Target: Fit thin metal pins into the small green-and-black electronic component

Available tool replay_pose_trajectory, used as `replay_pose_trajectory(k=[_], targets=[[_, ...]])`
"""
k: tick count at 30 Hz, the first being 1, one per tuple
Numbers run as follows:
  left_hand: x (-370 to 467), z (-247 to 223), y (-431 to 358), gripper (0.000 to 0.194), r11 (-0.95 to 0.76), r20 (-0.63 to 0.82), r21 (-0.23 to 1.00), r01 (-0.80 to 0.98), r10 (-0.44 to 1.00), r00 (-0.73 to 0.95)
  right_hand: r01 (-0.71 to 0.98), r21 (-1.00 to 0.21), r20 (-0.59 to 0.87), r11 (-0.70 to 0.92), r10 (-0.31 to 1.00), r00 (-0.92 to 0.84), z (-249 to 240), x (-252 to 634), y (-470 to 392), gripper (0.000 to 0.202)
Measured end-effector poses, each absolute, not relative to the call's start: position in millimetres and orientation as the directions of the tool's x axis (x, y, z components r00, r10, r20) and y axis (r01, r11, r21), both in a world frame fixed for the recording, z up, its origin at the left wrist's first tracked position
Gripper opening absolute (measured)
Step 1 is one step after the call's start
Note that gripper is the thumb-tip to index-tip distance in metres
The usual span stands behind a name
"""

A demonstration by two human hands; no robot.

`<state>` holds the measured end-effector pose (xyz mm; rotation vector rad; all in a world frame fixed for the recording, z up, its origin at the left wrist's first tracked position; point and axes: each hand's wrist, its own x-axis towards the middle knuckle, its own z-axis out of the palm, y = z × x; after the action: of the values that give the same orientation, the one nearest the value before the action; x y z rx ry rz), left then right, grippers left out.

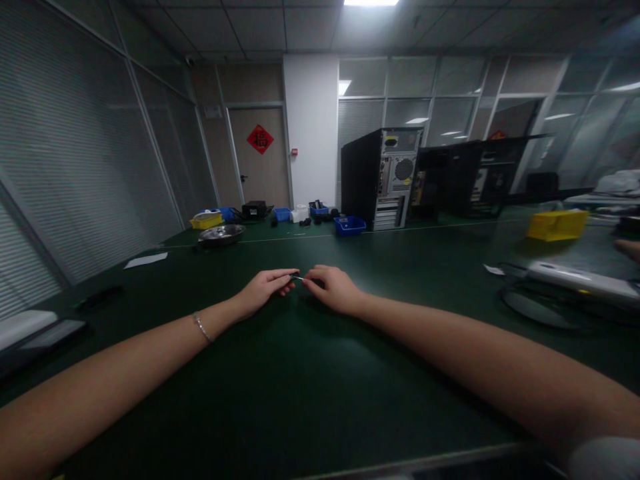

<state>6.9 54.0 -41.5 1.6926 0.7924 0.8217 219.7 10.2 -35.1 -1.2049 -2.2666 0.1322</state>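
Note:
Near the middle of the green table (pixel 240 393), my left hand (pixel 265 288) pinches a small green and dark piece (pixel 295 277) between thumb and fingers. A thin, light metallic strip or shaft (pixel 300 279) runs from that piece towards my right hand (pixel 331 287). The thumb and fingers of my right hand are closed at the strip's other end. The hands are a short gap apart, just above the table. What exactly the piece is cannot be made out, as it is small and partly covered by fingers.
A metal bowl (pixel 221 235), blue tray (pixel 350 226) and black computer case (pixel 383 180) stand farther back. To the right are a yellow bin (pixel 557 225) and a white power strip (pixel 580 277) with cables. A dark tablet-like object (pixel 45 340) lies left. Another person's hand (pixel 629 249) shows at the right edge.

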Motion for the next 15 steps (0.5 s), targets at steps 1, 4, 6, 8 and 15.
replay_pose_trajectory(k=[1, 4, 6, 8, 15], targets=[[7.0, -41.9, 54.5, 0.04, -0.227, 0.138, 0.969, 0.099, 0.828, 0.543, 0.739, -0.34, 0.426, 0.581, 0.796, -0.43, -35.1, 219.6, 10.3, 0.027], [6.8, -43.3, 56.5, 0.038, -0.231, 0.145, 0.969, 0.091, 0.823, 0.55, 0.748, -0.344, 0.422, 0.568, 0.805, -0.418, -35.7, 219.5, 10.8, 0.027], [6.7, -44.3, 57.7, 0.035, -0.248, 0.153, 0.964, 0.099, 0.816, 0.557, 0.745, -0.335, 0.429, 0.576, 0.798, -0.424, -36.5, 219.6, 11.0, 0.027], [6.4, -45.1, 58.4, 0.032, -0.264, 0.16, 0.958, 0.109, 0.812, 0.561, 0.743, -0.324, 0.435, 0.585, 0.79, -0.432, -37.0, 219.8, 10.8, 0.027], [5.8, -42.3, 55.2, 0.034, -0.27, 0.144, 0.951, 0.152, 0.819, 0.556, 0.742, -0.307, 0.438, 0.596, 0.781, -0.446, -36.6, 220.3, 9.7, 0.027]])
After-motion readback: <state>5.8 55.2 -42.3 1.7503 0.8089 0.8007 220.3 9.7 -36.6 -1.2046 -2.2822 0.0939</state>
